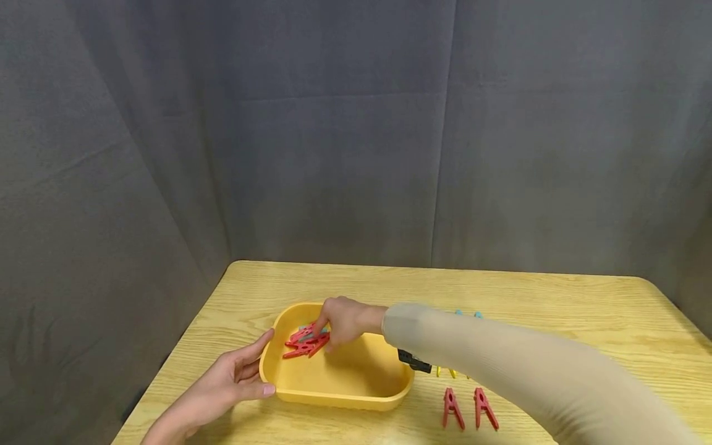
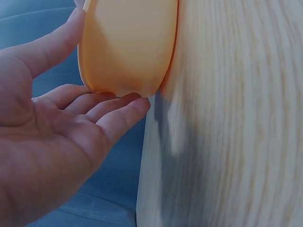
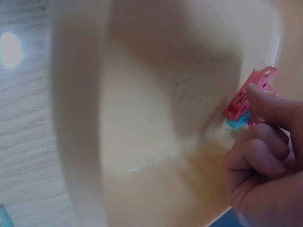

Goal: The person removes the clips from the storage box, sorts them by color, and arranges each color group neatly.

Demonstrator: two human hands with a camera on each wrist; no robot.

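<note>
A yellow plastic tub [image 1: 339,395] sits on the wooden table [image 1: 528,309]. My left hand [image 1: 253,369] lies open against the tub's left wall, thumb on the near corner, fingers straight; the left wrist view shows the fingers [image 2: 106,106] touching the tub [image 2: 128,47]. My right hand [image 1: 327,337] reaches into the tub, fingers curled. Its thumb [image 3: 267,104] pinches a red clothespin [image 3: 244,97] lying on a small heap of red clothespins [image 1: 303,346]. A blue clothespin [image 3: 236,124] lies under the red one.
Two red clothespins [image 1: 464,409] lie on the table right of the tub, with yellow ones [image 1: 447,372] and blue ones [image 1: 467,314] partly hidden behind my sleeve. The table's left edge [image 2: 147,179] runs close to my left hand. Grey cloth hangs behind.
</note>
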